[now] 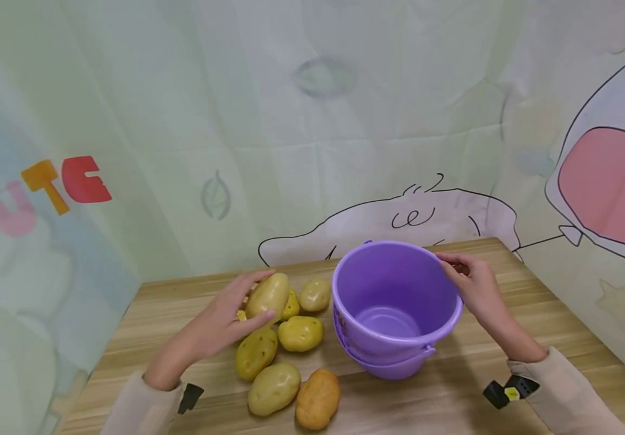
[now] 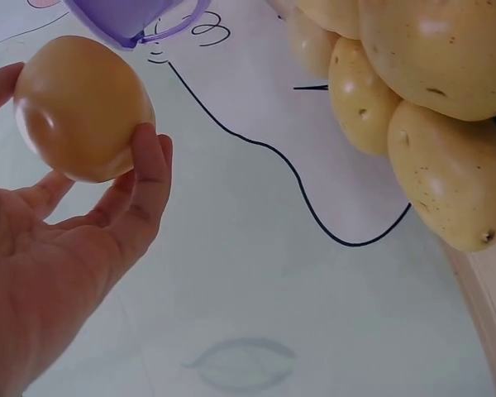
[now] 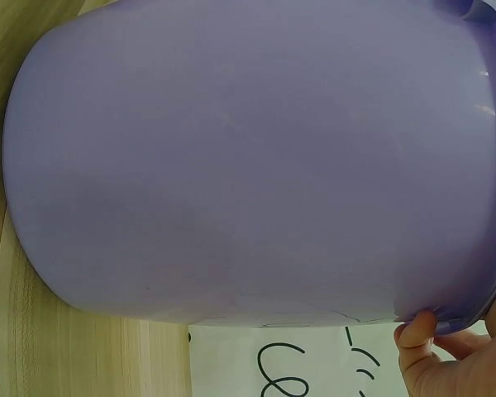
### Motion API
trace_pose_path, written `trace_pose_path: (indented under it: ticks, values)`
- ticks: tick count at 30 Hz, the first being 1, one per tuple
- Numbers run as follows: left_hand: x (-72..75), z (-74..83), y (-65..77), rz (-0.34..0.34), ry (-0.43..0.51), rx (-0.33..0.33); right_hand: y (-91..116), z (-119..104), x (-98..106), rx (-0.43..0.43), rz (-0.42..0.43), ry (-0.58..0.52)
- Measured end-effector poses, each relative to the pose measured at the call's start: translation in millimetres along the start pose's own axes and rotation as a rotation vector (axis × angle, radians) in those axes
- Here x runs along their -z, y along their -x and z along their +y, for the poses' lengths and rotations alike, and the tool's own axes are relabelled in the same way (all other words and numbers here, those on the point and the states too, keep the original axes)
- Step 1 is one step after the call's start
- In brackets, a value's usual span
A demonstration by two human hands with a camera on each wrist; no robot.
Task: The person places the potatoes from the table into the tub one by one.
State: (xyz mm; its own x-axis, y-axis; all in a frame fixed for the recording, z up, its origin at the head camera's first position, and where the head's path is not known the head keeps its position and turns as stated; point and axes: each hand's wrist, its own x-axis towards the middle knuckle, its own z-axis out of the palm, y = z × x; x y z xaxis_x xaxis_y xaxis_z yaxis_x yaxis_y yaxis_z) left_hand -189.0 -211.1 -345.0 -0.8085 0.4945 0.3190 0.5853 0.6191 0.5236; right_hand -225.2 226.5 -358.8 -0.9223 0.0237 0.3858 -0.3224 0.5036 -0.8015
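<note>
My left hand (image 1: 224,315) grips a large pale potato (image 1: 270,297) between thumb and fingers, above the other potatoes. In the left wrist view the same potato (image 2: 84,107) shows held clear of the pile. A purple bucket (image 1: 397,356) stands upright on the table to the right, its inside bare down to the bottom. My right hand (image 1: 474,284) holds the bucket's right rim. In the right wrist view the fingers (image 3: 420,335) pinch that rim, and the bucket wall (image 3: 248,165) fills most of the picture.
Several loose potatoes lie left of the bucket, among them a yellow one (image 1: 301,333), a pale one (image 1: 274,389) and an orange-brown one (image 1: 318,400). The wooden table (image 1: 182,302) ends at a printed cloth backdrop (image 1: 269,121). The bucket's handle hangs down at its front left.
</note>
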Motion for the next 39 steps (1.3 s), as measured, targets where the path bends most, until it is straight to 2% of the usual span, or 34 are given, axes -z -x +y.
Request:
trace_pose_path:
  ticks: [8, 17, 39]
  values:
    - [1.0, 14.3, -14.1, -0.027, 0.019, -0.018, 0, 2, -1, -0.006, -0.002, 0.001]
    - [-3.0, 28.1, -35.6, -0.043, 0.038, -0.104, 0, 2, -1, -0.004, 0.001, 0.003]
    - [-16.6, 59.4, -72.8, -0.050, 0.055, -0.170, 1, 1, -1, 0.021, 0.006, 0.030]
